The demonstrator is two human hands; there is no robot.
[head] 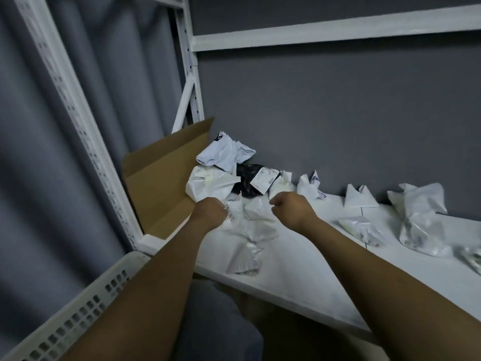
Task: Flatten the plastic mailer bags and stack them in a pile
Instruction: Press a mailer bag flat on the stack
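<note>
On the white shelf board [299, 259] in front of you, both of your hands are closed on one crumpled, translucent white plastic mailer bag [256, 225]. Your left hand [211, 212] has its fingers curled tight round the bag's upper left edge. Your right hand [292, 207] has its fingers curled at the upper right edge, and the plastic is bunched between the two fists. The bag's lower end lies on the shelf and trails toward you.

Just behind your hands sits a loose heap of crumpled white mailer bags [223, 155], with a black plastic bag bearing a white printed label [251, 182] among them. The heap leans against an open brown cardboard box [161, 183] at the shelf's left end.

To the right, folded white mailers [360, 198] stand along the grey wall [338, 121]. A small clear bag [360, 226] lies near them, and a bigger crumpled clear bag [419, 222] lies further right.

A white perforated plastic basket [78, 313] sits low on your left, beside the white metal rack upright [78, 121].
</note>
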